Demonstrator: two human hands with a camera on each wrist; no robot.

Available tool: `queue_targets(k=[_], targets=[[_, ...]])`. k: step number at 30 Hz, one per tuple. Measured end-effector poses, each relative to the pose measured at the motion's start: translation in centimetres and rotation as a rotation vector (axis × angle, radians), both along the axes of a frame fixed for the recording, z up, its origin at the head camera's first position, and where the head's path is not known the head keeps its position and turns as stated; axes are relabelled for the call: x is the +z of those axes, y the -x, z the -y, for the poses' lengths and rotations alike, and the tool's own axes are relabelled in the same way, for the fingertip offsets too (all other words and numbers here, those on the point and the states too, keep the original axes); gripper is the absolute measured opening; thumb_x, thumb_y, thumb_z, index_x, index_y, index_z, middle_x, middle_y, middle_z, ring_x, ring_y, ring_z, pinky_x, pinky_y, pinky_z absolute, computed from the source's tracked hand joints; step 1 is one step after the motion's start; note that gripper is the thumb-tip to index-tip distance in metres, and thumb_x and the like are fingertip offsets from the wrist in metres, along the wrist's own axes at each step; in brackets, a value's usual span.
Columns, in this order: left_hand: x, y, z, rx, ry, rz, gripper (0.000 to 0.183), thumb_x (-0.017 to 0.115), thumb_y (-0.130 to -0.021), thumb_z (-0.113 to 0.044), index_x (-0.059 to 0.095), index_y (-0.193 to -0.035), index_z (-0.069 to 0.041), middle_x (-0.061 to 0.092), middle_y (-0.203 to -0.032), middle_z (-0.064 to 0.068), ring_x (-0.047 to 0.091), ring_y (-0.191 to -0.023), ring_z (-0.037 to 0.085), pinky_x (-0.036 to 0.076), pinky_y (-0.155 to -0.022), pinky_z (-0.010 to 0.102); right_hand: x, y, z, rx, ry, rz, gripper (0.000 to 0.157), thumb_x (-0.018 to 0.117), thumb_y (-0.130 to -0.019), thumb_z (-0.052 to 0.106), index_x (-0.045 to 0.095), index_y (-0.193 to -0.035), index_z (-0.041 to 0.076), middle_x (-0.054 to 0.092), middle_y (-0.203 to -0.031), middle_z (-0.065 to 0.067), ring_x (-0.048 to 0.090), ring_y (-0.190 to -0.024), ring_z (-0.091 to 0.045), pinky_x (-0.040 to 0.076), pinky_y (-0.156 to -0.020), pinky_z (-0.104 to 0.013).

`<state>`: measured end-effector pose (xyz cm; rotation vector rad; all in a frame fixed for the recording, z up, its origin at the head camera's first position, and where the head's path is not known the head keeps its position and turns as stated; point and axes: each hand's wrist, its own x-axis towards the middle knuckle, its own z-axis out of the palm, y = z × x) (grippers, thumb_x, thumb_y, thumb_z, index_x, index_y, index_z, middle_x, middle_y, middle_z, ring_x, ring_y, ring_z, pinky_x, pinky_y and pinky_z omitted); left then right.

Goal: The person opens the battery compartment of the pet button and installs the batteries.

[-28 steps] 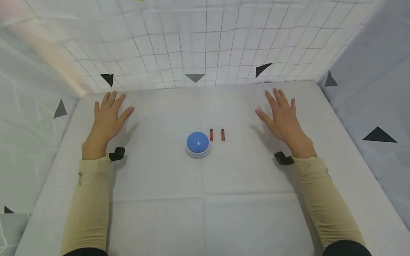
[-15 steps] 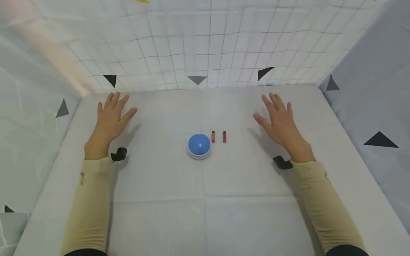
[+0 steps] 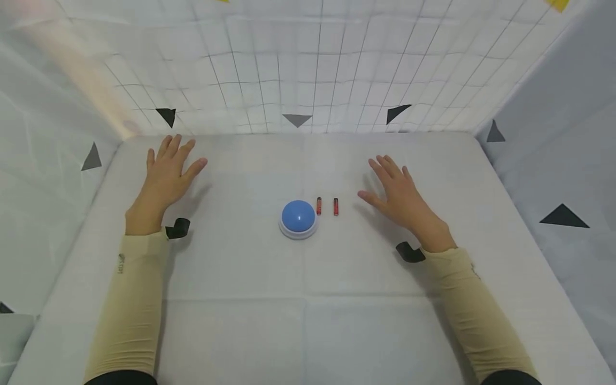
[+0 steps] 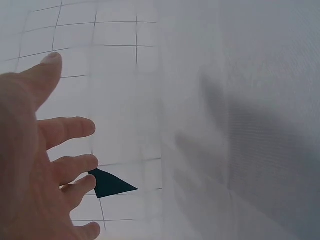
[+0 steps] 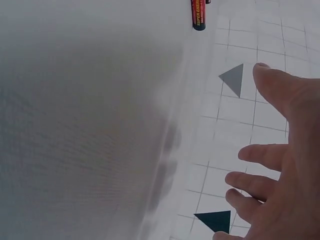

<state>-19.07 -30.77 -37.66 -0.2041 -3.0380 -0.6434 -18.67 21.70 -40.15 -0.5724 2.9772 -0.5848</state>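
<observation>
A round push light or button with a blue dome (image 3: 298, 216) and a white base sits in the middle of the table. Two small red batteries with dark ends lie just right of it: one battery (image 3: 319, 206) close beside the dome, the other battery (image 3: 336, 207) a little farther right. My right hand (image 3: 401, 198) is spread above the table, right of the batteries, holding nothing. In the right wrist view a battery (image 5: 198, 14) shows at the top edge. Over the far left of the table, my left hand (image 3: 166, 174) is spread with nothing in it.
A white cloth covers the table (image 3: 231, 331). Behind it rises a white grid-lined sheet (image 3: 332, 69) with dark triangles. Pale sheets hang at the left and right sides. A small black wrist camera (image 3: 178, 228) sticks out from the left wrist, another black camera (image 3: 410, 252) from the right.
My right hand has moved left and slightly nearer to me, toward the batteries. The left hand, the blue-domed thing and the batteries stay put; the head view shifts slightly.
</observation>
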Motion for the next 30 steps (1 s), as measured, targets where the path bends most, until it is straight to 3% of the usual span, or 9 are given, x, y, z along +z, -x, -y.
queue_targets(k=[11,24,30], targets=[[-0.4,0.5,-1.4,-0.041,0.031,0.042,0.085,0.037,-0.108,-0.067,0.028,-0.165,-0.004,0.009,-0.174,0.027,-0.003,-0.163,0.042,-0.010,-0.124,0.073,-0.4,-0.9,1.7,0.049,-0.007,0.008,0.088,0.069,-0.100,0.050,0.028,-0.166,0.009,0.024,-0.173,-0.018,0.015,-0.163,-0.036,0.010,-0.130,-0.065],[-1.2,0.7,-5.6,-0.166,0.069,0.116,0.075,0.043,-0.110,-0.056,0.031,-0.165,-0.007,0.017,-0.173,0.025,0.004,-0.163,0.043,-0.003,-0.126,0.072,0.5,-2.1,3.2,0.112,0.022,-0.027,0.085,0.071,-0.099,0.048,0.032,-0.165,0.011,0.031,-0.171,-0.018,0.018,-0.162,-0.036,0.011,-0.129,-0.066],[-1.8,0.2,-8.2,-0.219,0.089,0.143,0.074,0.045,-0.110,-0.054,0.032,-0.164,-0.005,0.021,-0.172,0.026,0.008,-0.163,0.043,0.000,-0.126,0.072,0.5,-2.4,3.8,0.135,0.024,-0.028,0.085,0.071,-0.099,0.048,0.031,-0.166,0.013,0.031,-0.171,-0.016,0.019,-0.162,-0.035,0.011,-0.129,-0.066]])
